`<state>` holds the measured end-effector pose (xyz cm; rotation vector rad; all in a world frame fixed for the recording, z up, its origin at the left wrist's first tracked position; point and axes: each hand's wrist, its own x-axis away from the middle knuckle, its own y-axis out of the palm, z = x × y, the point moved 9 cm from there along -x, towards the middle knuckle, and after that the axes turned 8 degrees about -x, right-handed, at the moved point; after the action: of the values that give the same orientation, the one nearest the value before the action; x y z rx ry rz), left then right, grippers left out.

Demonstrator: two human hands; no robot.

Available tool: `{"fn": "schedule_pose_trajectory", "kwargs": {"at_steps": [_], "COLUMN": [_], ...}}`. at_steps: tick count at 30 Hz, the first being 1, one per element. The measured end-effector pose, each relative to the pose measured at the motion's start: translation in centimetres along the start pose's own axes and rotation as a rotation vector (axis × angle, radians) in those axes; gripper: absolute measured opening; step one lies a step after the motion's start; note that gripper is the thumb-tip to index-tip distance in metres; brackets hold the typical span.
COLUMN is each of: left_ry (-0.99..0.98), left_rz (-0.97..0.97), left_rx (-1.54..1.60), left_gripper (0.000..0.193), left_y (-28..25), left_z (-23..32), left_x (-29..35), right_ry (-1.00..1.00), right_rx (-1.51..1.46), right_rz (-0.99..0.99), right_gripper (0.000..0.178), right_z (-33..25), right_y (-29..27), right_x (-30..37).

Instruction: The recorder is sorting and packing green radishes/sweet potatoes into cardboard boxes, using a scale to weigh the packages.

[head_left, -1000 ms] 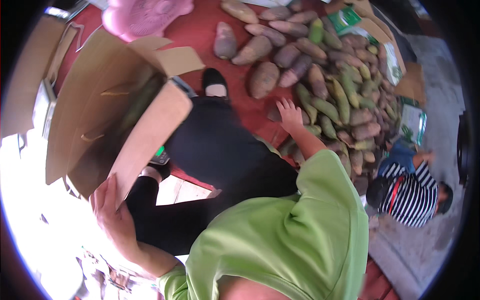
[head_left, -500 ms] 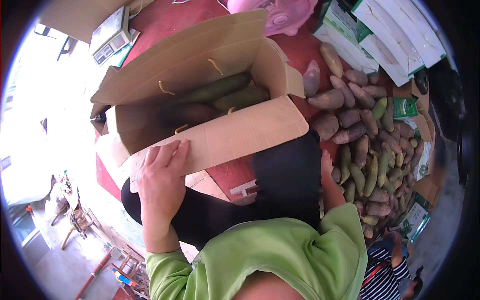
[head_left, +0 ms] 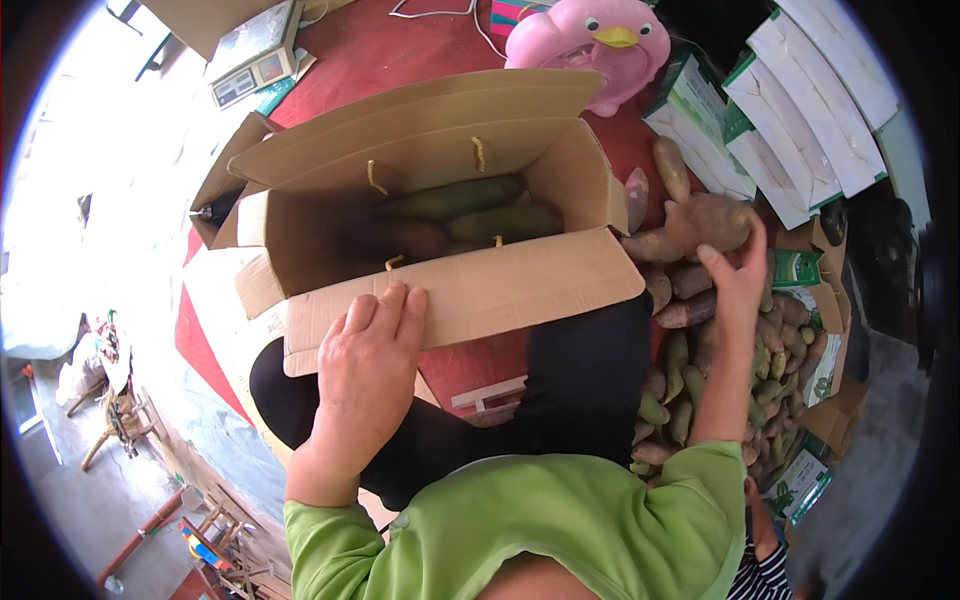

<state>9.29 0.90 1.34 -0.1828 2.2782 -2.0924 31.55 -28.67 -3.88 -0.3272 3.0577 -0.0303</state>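
Observation:
A long brown cardboard box (head_left: 600, 170) stands in front of me with its flaps raised and yellow rope handles (head_left: 478, 155) in its walls. Several long green and brownish pieces of produce (head_left: 470, 197) lie inside; its left end is in shadow. My left hand (head_left: 370, 365) grips the near flap (head_left: 520, 288), fingers laid over its upper face and the thumb hidden. To the right of the box, my right hand (head_left: 738, 275) is closed round a fat reddish-brown root-like piece of produce (head_left: 708, 222), lifted over the pile (head_left: 770, 370).
A pink bird-faced plastic item (head_left: 590, 45) sits beyond the box. White-and-green cartons (head_left: 800, 120) are stacked at the far right. A scale (head_left: 255, 60) stands far left. At lower right, another person's striped sleeve (head_left: 758, 570) shows beside the pile.
My right hand has come up from low beside my knee to the pile's far end and taken hold of a piece of produce. My left hand stays on the flap. The view has shifted.

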Motion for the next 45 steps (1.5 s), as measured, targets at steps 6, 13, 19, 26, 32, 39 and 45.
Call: {"fn": "schedule_pose_trajectory", "kwargs": {"at_steps": [6, 13, 19, 26, 32, 39, 45], "left_ry": [0.003, -0.021, 0.007, 0.007, -0.038, -0.033, 0.0], "left_rz": [0.003, 0.02, 0.036, 0.062, 0.028, 0.05, 0.052], "left_rx": [0.002, 0.031, 0.03, 0.054, 0.104, 0.076, 0.094], "left_gripper": [0.044, 0.038, 0.038, 0.035, 0.041, 0.049, 0.048], "left_y": [0.1, -0.2, -0.1, -0.3, -0.4, -0.1, 0.2], "left_z": [-0.3, -0.4, -0.6, -0.6, -0.5, -0.2, 0.4], "left_x": [0.4, 0.2, 0.2, -0.2, -0.9, -0.8, -1.1], "right_ry": [-0.173, -0.345, -0.474, -0.431, -0.138, 0.114, 0.133], "right_rx": [0.208, 0.651, 0.735, 0.343, 0.064, 0.063, 0.58], "right_rz": [-0.54, -1.013, -1.023, -0.868, -0.539, -0.251, -0.133], "right_gripper": [0.065, 0.057, 0.055, 0.035, 0.029, 0.029, 0.026], "right_z": [-7.7, -4.2, -3.8, -8.3, -8.0, 0.6, 14.3], "right_y": [15.6, 30.1, 36.5, 28.2, 15.3, 3.6, -2.4], "right_x": [-2.4, 1.0, 1.6, -1.6, -3.2, 0.0, 7.8]}}
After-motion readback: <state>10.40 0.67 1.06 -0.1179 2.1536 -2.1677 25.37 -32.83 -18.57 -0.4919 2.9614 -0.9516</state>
